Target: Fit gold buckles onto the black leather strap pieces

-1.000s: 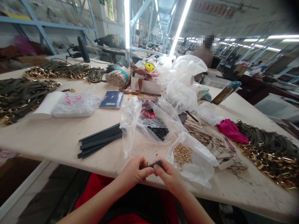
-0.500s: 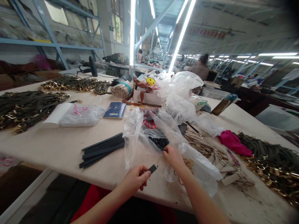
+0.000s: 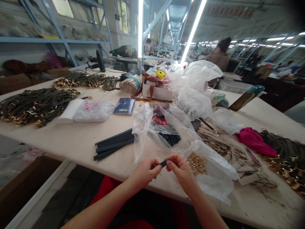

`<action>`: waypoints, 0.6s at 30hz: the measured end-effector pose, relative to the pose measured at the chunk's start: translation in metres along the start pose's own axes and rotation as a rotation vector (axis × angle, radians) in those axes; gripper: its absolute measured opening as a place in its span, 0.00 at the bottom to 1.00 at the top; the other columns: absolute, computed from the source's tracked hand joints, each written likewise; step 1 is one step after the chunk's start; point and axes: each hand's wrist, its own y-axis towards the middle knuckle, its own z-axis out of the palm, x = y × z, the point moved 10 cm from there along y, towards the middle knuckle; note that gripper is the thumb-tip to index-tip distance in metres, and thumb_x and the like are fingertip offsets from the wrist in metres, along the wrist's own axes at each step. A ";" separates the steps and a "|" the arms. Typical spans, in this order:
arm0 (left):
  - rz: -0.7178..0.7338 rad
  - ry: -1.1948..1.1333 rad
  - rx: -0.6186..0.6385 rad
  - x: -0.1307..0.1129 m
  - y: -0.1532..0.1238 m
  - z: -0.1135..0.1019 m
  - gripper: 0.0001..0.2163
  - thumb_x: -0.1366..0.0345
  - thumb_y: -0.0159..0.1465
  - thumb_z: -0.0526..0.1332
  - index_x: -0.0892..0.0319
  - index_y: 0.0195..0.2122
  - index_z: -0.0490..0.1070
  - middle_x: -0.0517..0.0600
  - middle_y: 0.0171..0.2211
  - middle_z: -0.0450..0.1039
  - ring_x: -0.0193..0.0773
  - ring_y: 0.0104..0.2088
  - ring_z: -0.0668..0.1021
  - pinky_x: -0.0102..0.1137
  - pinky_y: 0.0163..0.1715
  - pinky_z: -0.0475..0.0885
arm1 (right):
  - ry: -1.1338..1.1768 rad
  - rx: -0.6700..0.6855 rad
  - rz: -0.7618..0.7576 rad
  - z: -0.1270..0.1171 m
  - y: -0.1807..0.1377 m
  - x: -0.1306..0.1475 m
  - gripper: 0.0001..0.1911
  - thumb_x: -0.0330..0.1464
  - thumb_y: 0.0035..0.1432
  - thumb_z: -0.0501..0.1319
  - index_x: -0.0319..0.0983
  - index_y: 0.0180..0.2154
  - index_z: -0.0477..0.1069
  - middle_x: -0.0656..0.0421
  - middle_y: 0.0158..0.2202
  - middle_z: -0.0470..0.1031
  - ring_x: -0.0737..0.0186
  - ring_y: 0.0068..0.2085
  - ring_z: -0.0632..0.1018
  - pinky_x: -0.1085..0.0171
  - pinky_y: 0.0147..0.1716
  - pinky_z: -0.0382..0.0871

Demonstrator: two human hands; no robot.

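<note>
My left hand (image 3: pixel 145 172) and my right hand (image 3: pixel 179 168) meet at the table's near edge, both pinched on a short dark strap piece (image 3: pixel 162 163) held between them. Just beyond lies a clear plastic bag (image 3: pixel 164 133) with small black parts (image 3: pixel 170 138) in it. A second clear bag by my right hand holds gold metal fittings (image 3: pixel 196 162). A stack of long dark strips (image 3: pixel 114 147) lies to the left of my hands.
Piles of dark straps with gold buckles (image 3: pixel 35 106) cover the table's left side and the right end (image 3: pixel 286 152). A blue booklet (image 3: pixel 124 106), a pink cloth (image 3: pixel 254 141), a white box (image 3: pixel 157 92) and more bags crowd the middle. Another person (image 3: pixel 218 57) sits behind.
My right hand reached into the bag of black parts, then came back to the strap piece. My left hand kept hold of it throughout. The camera view shifted to the left.
</note>
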 end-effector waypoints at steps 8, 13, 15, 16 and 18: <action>0.130 -0.131 0.118 -0.010 -0.005 0.010 0.10 0.65 0.56 0.54 0.61 0.39 0.65 0.44 0.25 0.68 0.30 0.23 0.70 0.26 0.24 0.66 | 0.037 0.026 0.106 0.002 -0.007 -0.021 0.13 0.40 0.46 0.64 0.39 0.32 0.71 0.63 0.25 0.71 0.68 0.26 0.67 0.65 0.29 0.61; 0.191 -0.098 0.078 -0.009 -0.010 0.006 0.15 0.70 0.57 0.52 0.61 0.46 0.60 0.46 0.28 0.71 0.32 0.26 0.72 0.28 0.27 0.66 | 0.104 0.076 0.106 0.016 -0.017 -0.019 0.13 0.42 0.47 0.64 0.39 0.31 0.71 0.62 0.24 0.69 0.66 0.27 0.67 0.65 0.30 0.61; 0.169 -0.106 0.068 -0.008 -0.012 0.004 0.14 0.70 0.57 0.52 0.62 0.46 0.60 0.46 0.27 0.71 0.32 0.25 0.72 0.28 0.27 0.66 | 0.175 0.086 0.085 0.018 -0.020 -0.019 0.17 0.46 0.52 0.58 0.39 0.32 0.71 0.60 0.25 0.70 0.64 0.28 0.68 0.64 0.31 0.62; 0.158 -0.107 0.071 -0.008 -0.013 0.003 0.14 0.70 0.57 0.52 0.62 0.46 0.60 0.46 0.27 0.71 0.32 0.26 0.72 0.28 0.28 0.66 | 0.216 0.091 0.085 0.019 -0.022 -0.020 0.19 0.47 0.54 0.55 0.39 0.32 0.72 0.59 0.26 0.70 0.64 0.29 0.68 0.63 0.31 0.62; 0.148 -0.077 0.076 -0.012 -0.017 0.002 0.14 0.68 0.58 0.53 0.61 0.46 0.60 0.45 0.26 0.70 0.33 0.26 0.72 0.28 0.28 0.66 | 0.247 0.098 0.109 0.018 -0.024 -0.026 0.18 0.46 0.55 0.54 0.38 0.31 0.71 0.59 0.26 0.69 0.65 0.29 0.68 0.63 0.32 0.62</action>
